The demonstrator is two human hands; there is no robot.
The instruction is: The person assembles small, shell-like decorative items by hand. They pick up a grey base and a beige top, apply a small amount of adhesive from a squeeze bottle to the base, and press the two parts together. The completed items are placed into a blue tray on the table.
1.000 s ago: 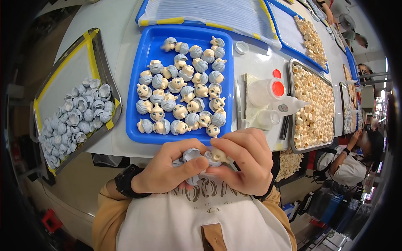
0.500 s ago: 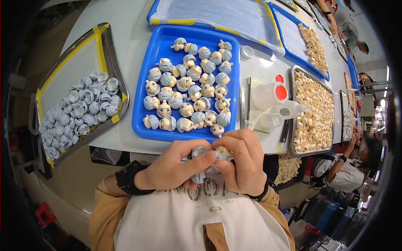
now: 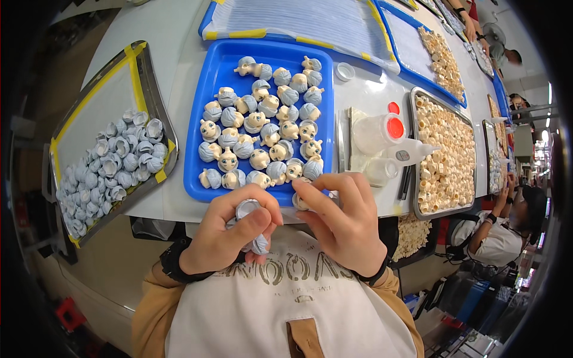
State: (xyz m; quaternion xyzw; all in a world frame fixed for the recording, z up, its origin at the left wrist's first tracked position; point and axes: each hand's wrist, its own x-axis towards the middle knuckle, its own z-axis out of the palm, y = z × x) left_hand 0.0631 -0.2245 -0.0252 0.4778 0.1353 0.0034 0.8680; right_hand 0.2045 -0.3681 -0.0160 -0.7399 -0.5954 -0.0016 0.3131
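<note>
My left hand [image 3: 224,235] is closed around a few pale blue hair shells [image 3: 247,208], above the apron and just off the table edge. Their lower part pokes out beneath my thumb. Thumb and fingers of my right hand [image 3: 343,230] pinch a small doll head [image 3: 300,201] at the near right rim of the blue tray [image 3: 192,173]; my fingers cover most of it. Inside that tray lie many cream doll heads [image 3: 227,161] with painted eyes and pale blue hair, turned various ways.
A taped tray [image 3: 98,95] of blue hair shells stands left. To the right are clear bottles [image 3: 370,134] with red caps, black pens [image 3: 406,185] and a metal tray [image 3: 413,149] of cream parts. Lined trays [image 3: 292,21] lie behind. A co-worker [image 3: 498,235] sits far right.
My hands have separated. The left has drawn left with the blue shells, while the right has moved up to the tray's near rim with a doll head.
</note>
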